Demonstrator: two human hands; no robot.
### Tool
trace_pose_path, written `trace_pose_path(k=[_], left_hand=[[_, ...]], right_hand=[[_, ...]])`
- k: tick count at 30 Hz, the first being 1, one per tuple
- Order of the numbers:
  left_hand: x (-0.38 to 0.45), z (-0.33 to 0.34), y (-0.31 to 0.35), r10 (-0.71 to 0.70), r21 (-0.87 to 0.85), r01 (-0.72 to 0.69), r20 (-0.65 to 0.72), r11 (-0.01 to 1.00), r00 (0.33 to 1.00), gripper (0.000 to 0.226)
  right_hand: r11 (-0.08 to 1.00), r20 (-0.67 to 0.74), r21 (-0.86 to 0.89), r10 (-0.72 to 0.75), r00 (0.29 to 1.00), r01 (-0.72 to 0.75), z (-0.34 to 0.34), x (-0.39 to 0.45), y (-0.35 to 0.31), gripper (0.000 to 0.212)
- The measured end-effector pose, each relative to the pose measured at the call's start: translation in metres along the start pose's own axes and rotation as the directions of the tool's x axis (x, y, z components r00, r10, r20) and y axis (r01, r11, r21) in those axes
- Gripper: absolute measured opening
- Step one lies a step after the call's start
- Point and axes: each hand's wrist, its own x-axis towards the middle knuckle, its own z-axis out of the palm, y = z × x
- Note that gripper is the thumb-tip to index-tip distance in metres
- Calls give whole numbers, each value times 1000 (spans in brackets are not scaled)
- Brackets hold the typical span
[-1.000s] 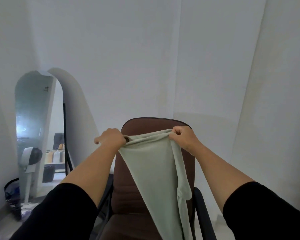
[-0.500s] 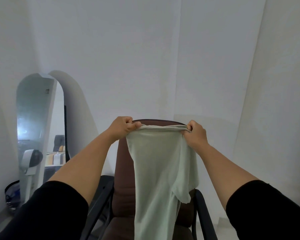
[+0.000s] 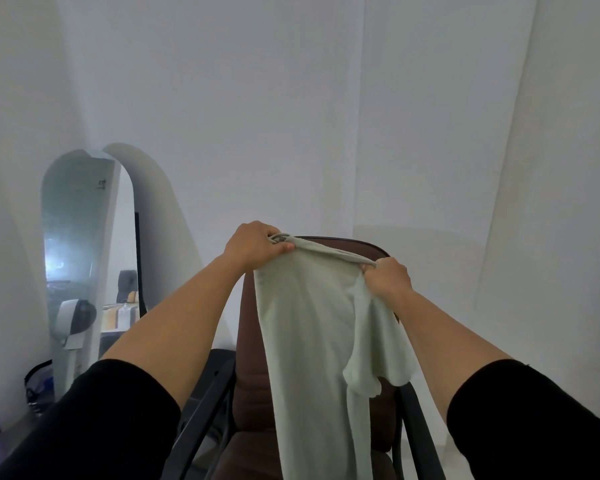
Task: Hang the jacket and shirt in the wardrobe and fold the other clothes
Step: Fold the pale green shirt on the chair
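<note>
I judge this to be the folding part of the job: I have a pale green garment [image 3: 305,327] lifted by its top edge and spread between my two hands so it hangs straight. It looks like a short-sleeved top, though I cannot tell the exact cut from here.

My left hand [image 3: 255,244] has its fingers curled tight over one corner of the top edge, thumb pressed on the cloth. My right hand [image 3: 387,277], a little lower than the left, is fisted round the other corner, which is bunched in it. Neither hand has any slack opening; both are clamped on fabric.

The cloth drops from between my hands, in front of the brown office chair [image 3: 368,249] just beyond them, and one loose sleeve [image 3: 378,362] flops below my right wrist. An arched mirror [image 3: 80,244] stands well off to the left of my left arm.

Next I think I need the edge pulled taut and level, then the loose sleeve brought in before any fold.
</note>
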Motion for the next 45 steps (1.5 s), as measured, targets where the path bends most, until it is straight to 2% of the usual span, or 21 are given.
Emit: trace_pose_path(k=[3,5,7,9,12,13,14,16,20,23,26,29,31,34,36,37,39,42,45], left_hand=[[1,4,8,18,-20,-19,-70,1000,997,23],[2,7,13,34,-48,-38,-90,998,995,19],[3,9,17,39,-93,-48,-97,994,995,18],[5,10,18,43,-109,-55,-113,992,993,17],[9,9,16,49,-84,-61,-142,995,989,17],[10,8,15,46,-80,-59,-155,995,987,16],[12,6,13,40,-79,-54,-164,995,986,16],[14,3,9,28,-75,-42,-179,996,984,15],[18,3,3,4,-73,-21,-217,997,976,17],[19,4,1,-4,-71,-12,-224,997,975,18],[21,3,-1,-4,-63,-11,-227,998,974,17],[22,1,-4,13,-54,-25,-219,998,976,15],[21,1,-4,28,-59,-41,-210,997,977,14],[21,2,-2,27,-89,-50,-244,995,969,14],[21,-2,0,-5,-135,-40,-317,990,948,13],[20,-6,1,-31,-163,-29,-353,986,935,13],[20,-13,0,-66,-208,-18,-386,978,920,12],[20,-18,-3,-109,-278,-2,-386,961,916,11],[19,-21,-7,-146,-295,26,-393,955,908,13]], right_hand=[[991,57,44,125,990,-128,2,-1,-3,39],[945,139,217,220,966,-246,4,-4,-11,30],[767,309,494,284,908,-408,5,-6,-20,18],[544,413,674,282,866,-499,1,-7,-28,25],[292,439,821,227,869,-491,-4,-4,-35,24],[229,437,849,201,877,-476,-6,-3,-36,23],[217,422,864,180,889,-454,-6,-3,-37,23],[297,402,856,132,906,-423,-4,-4,-38,25],[638,376,686,103,921,-351,2,-4,-38,22],[750,324,608,66,944,-261,5,-1,-35,26],[885,218,451,16,976,-116,10,-1,-32,27],[861,229,486,40,973,-150,13,-5,-34,24],[854,233,489,70,970,-179,14,-4,-37,34],[968,145,249,-1,989,-35,16,-3,-37,35],[983,145,185,-42,989,15,16,-1,-31,39],[985,175,170,-54,983,24,15,0,-26,36],[991,244,128,-77,967,47,14,2,-17,15],[976,253,187,-161,954,115,12,2,-11,8],[941,199,282,-249,948,188,10,-3,-13,20]])
